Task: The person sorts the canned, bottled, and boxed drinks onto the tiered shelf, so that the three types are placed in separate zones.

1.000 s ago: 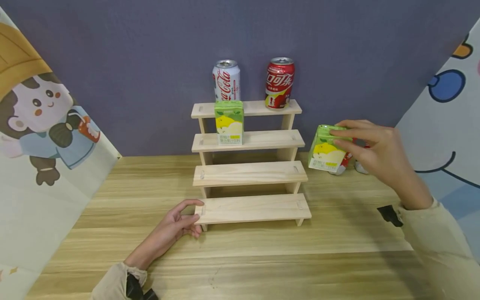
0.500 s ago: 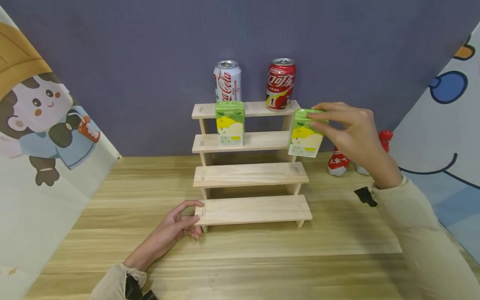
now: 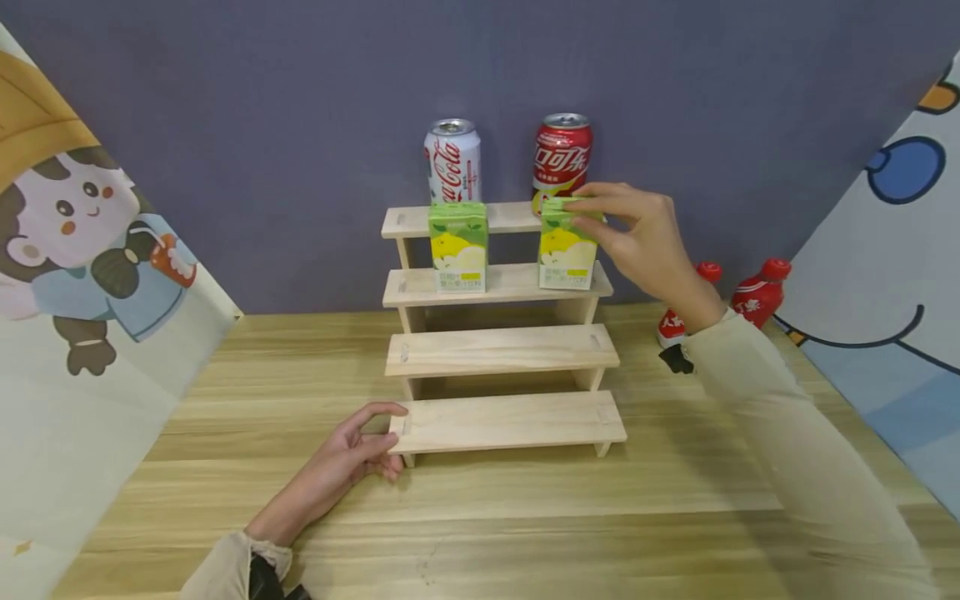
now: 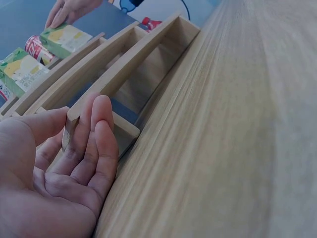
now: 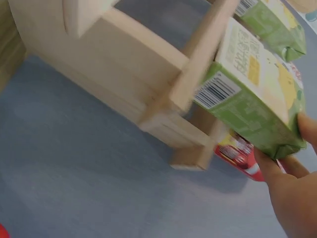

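Observation:
A pale wooden stepped shelf (image 3: 502, 350) stands against the back wall. My left hand (image 3: 351, 448) grips the left end of its lowest board, thumb on top and fingers underneath. In my right hand (image 3: 633, 233) a green and yellow juice box (image 3: 567, 254) is pinched near its top, upright at the right end of the second board from the top. The right wrist view shows the box's base (image 5: 218, 89) right at the board's edge. A matching juice box (image 3: 459, 250) stands on the same board's left side.
On the top board are a white Coca-Cola can (image 3: 453, 162) and a red cola can (image 3: 561, 158), both partly covered by the juice boxes. Two red bottles (image 3: 761, 292) are on the table at the right, one partly behind my right arm.
My right hand has carried the juice box leftward and up from beside the shelf to the second board from the top, and the box has straightened. The left hand has stayed put.

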`<state>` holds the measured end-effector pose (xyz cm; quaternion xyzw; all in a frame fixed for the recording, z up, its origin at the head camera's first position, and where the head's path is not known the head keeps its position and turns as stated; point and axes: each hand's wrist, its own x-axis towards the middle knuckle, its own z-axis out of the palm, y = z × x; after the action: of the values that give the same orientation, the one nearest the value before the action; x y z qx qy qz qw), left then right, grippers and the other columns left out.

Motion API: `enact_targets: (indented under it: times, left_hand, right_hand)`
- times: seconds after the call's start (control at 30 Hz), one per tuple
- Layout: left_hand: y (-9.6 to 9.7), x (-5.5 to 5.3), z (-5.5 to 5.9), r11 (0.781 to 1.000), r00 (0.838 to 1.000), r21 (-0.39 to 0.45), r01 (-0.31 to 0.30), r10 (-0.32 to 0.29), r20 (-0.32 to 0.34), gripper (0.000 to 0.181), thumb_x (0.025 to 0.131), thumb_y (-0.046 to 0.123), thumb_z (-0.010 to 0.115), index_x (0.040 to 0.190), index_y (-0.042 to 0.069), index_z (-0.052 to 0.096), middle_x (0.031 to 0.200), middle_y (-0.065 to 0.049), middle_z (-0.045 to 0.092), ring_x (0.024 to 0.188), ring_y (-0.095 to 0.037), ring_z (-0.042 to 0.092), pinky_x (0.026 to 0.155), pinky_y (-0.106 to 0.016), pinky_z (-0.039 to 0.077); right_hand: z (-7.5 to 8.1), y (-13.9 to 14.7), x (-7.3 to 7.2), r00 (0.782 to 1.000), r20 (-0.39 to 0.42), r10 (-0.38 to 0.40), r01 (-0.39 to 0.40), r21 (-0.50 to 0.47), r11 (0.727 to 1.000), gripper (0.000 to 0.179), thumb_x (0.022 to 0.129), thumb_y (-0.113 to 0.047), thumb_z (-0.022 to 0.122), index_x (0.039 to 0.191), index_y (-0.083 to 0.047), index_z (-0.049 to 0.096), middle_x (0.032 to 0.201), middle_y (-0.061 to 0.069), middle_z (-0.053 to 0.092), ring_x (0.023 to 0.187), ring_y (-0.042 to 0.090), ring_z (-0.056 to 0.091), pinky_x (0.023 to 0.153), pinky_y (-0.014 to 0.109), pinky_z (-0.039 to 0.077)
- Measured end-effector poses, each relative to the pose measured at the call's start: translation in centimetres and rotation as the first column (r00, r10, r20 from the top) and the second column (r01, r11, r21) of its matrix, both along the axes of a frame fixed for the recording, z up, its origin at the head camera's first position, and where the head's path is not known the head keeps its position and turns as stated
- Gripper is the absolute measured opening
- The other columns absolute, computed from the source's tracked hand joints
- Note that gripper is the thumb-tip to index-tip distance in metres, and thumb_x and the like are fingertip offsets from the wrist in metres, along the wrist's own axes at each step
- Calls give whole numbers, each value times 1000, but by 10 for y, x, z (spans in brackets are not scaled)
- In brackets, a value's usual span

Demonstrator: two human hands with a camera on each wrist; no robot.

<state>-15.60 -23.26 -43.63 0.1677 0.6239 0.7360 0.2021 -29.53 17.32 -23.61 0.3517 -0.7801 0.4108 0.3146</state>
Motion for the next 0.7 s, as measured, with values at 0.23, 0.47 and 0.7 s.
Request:
enact_targets:
  times: [0.23,0.47,0.7]
  left_hand:
    - [1,-1,2,1000,1000,-5,7,-7,-2,44,105,8,48,148,5,36,84,-9,74,79,-21,70,77,-37,60]
    - [0,2,2,1000,1000,-21,-7,7,-5,44,105,8,49,147,4,36,84,-9,73,79,-20,70,77,-36,60]
    - [2,2,2,999,1000,-35,-12,12,-4,44,105,10,49,147,5,36,84,-9,73,80,-20,69,77,-35,60]
  right_hand:
    - [-11,0,-9,972,122,199,-173,-197,965,22,88,13,66,109,8,73,125,26,63,121,25,59,93,21,53]
    - [-10,0,-9,954,189,234,-197,-194,961,23,92,8,64,114,5,72,131,23,61,126,24,55,96,22,52]
    - [-12,2,-6,946,227,233,-189,-200,961,25,95,7,61,117,5,71,135,21,59,131,24,51,100,22,49]
